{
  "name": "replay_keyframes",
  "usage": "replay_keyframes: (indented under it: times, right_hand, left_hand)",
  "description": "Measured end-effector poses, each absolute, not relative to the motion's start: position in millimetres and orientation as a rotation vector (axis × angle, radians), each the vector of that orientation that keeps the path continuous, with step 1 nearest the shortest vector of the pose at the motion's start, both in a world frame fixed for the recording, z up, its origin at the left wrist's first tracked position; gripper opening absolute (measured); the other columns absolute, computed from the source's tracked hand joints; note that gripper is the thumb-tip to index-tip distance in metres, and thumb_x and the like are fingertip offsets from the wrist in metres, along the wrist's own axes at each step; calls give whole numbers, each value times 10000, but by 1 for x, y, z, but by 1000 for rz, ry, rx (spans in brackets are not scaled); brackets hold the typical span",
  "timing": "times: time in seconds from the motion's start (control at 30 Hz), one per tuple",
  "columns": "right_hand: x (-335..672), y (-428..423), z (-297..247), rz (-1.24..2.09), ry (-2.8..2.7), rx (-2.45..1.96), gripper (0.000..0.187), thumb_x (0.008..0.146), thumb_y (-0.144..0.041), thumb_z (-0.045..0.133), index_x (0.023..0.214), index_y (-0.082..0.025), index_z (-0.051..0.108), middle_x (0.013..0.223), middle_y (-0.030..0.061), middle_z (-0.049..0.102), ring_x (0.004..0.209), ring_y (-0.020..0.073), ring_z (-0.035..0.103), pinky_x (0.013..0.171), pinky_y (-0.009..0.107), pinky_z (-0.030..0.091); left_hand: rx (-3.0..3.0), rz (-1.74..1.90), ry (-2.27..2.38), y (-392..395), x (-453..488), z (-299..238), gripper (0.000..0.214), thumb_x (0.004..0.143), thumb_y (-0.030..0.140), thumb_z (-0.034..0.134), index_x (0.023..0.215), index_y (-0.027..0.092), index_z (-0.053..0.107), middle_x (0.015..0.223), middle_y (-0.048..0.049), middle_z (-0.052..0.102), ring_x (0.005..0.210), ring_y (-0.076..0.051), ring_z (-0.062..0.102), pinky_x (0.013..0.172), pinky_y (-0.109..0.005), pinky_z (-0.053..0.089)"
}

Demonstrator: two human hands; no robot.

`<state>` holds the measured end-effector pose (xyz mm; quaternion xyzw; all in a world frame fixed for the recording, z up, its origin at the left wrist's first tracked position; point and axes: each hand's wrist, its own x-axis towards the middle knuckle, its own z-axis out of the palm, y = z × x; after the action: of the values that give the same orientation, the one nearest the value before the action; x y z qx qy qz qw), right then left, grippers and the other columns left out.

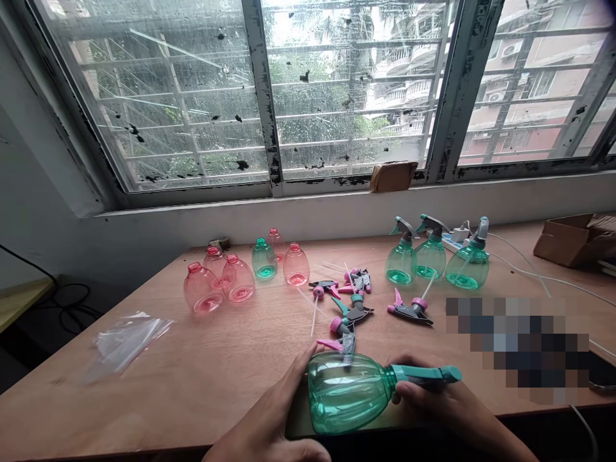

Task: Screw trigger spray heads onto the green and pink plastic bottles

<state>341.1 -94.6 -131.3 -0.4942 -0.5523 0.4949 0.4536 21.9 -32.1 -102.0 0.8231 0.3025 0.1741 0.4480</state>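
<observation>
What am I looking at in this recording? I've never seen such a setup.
No machine here: a person works bare-handed, seen by one camera worn on the head, looking forward and down. The right hand grips a green spray bottle around its spray head, holding it on its side. The left hand is spread at the bottle's base; whether it presses is hard to tell. On the wooden table lie loose spray heads, mostly pink and grey. Headless bottles, mostly red, stand at left near a clear plastic bag; three green bottles with heads fitted stand at right.
</observation>
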Motion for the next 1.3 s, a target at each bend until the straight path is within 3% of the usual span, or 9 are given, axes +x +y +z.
replay_keyframes:
  times: [0.1,0.2,0.33,0.43,0.57,0.83,1.03,1.3]
  right_hand:
    - [340,-95,-131,1222,-1363,-1226,408,856,-591,757,955,-195,739,705,1,700,625,174,542,570,268,428]
    - [340,-94,-131,1238,-1363,-1221,404,857,-591,758,951,-199,738,671,-14,664,601,165,506,544,263,388]
    - [340,-94,-132,1235,-1364,-1206,395,864,-582,762,950,-198,739,671,-18,645,605,167,497,549,266,365]
    - [341,-94,-132,1240,-1332,-1209,390,866,-582,763,967,-206,743,650,-34,611,605,166,490,556,268,366]
    - [340,-94,-133,1251,-1325,-1202,384,867,-587,761,971,-218,739,624,-45,590,591,162,477,546,273,355]
    - [341,-94,-134,1233,-1350,-1201,390,871,-576,757,993,-207,741,685,-13,666,614,177,497,557,283,349]
    - [342,-94,-134,1255,-1342,-1198,386,872,-559,773,996,-195,741,697,-14,676,613,157,512,556,252,373]
    - [343,-93,-137,1244,-1336,-1199,386,874,-567,770,1004,-205,747,692,-17,674,606,157,498,553,264,371]
  left_hand:
    - [2019,453,728,-31,19,-106,918,953,571,701,1682,356,185,1768,1,234,1619,-366,201,1328,-507,201]
    - [2000,467,780,-31,16,-108,742,1049,590,518,1679,360,202,1770,16,224,1620,-349,211,1334,-499,178]
    - [1988,462,780,-31,17,-105,816,1004,520,649,1676,362,213,1763,8,252,1613,-360,228,1330,-512,193]
    - [2018,434,798,-33,19,-101,965,912,354,794,1675,371,203,1756,5,275,1605,-369,250,1324,-515,223]
    - [2069,417,798,-35,21,-99,1019,868,210,806,1667,399,201,1746,23,299,1598,-348,279,1320,-488,259]
    - [2058,443,744,-36,21,-101,1014,901,366,810,1668,423,150,1761,25,252,1613,-344,240,1323,-498,243]
    - [2013,452,759,-33,17,-105,769,1027,579,584,1668,412,194,1766,40,234,1624,-315,214,1336,-497,194]
    - [1986,428,813,-31,19,-104,969,895,474,799,1672,369,229,1761,8,254,1615,-395,200,1327,-547,194]
